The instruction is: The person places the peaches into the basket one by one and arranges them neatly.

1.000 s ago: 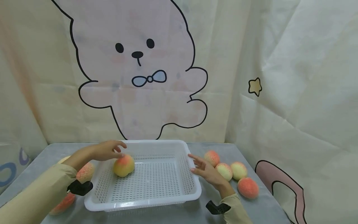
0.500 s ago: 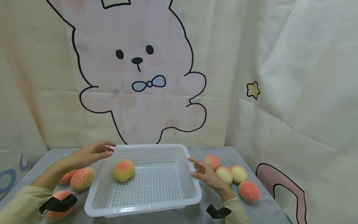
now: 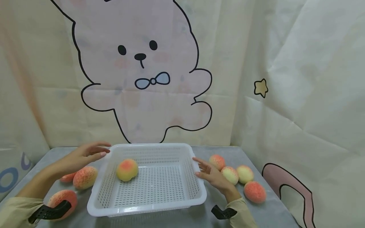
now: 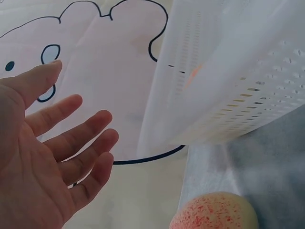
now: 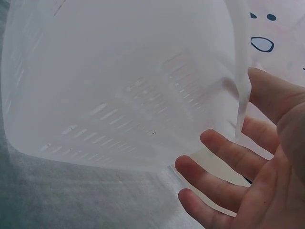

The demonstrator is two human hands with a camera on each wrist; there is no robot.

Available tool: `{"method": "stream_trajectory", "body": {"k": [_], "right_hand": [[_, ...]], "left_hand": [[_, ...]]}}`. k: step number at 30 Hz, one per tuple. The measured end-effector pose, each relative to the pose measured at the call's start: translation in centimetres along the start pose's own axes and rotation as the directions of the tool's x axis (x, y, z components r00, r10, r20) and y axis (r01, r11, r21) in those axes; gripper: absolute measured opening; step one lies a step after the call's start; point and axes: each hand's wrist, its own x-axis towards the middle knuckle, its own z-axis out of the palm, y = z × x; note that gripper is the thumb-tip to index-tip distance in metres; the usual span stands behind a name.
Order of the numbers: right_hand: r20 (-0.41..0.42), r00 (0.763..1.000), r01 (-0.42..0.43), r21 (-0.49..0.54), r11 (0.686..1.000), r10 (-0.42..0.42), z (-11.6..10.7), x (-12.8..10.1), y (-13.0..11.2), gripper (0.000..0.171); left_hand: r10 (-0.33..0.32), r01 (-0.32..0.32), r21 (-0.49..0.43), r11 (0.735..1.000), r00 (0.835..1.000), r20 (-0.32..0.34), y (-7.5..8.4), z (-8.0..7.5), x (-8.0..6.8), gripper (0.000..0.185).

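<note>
A white perforated basket stands on the grey table, with one yellow-pink peach in its left half. My left hand hovers with straight fingers just outside the basket's back left corner and holds nothing. In the left wrist view that hand is spread beside the basket wall, above a peach. My right hand lies open against the basket's right rim. In the right wrist view its fingers are straight beside the basket wall. Whether they touch it I cannot tell.
Three peaches lie left of the basket. Several more lie to its right, the nearest to my hand and the frontmost. A cloth backdrop with a rabbit drawing closes the back and right.
My left hand has let go of the peach in the basket and drawn back left, out over the rim. The peach stays where it was put. The right hand has barely moved.
</note>
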Motion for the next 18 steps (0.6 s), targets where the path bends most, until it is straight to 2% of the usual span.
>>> {"method": "stream_trajectory", "body": {"k": [5,13,18], "right_hand": [[-0.007,1.0,-0.015,-0.006,1.0,0.015,-0.1,-0.1,-0.2,0.066],[0.006,1.0,-0.007,-0.03,1.0,0.007,0.1,0.4,-0.3,0.066],[-0.015,1.0,-0.026,-0.034,0.999,0.026,-0.1,0.1,-0.1,0.066]], "left_hand": [[-0.013,0.013,0.006,1.0,1.0,-0.02,-0.6,-0.5,-0.8,0.046],[-0.077,0.08,0.043,0.996,0.995,-0.056,-2.3,-0.8,-3.3,0.045],[-0.081,0.084,0.045,0.995,0.995,-0.059,-2.7,-0.6,-4.0,0.043]]}}
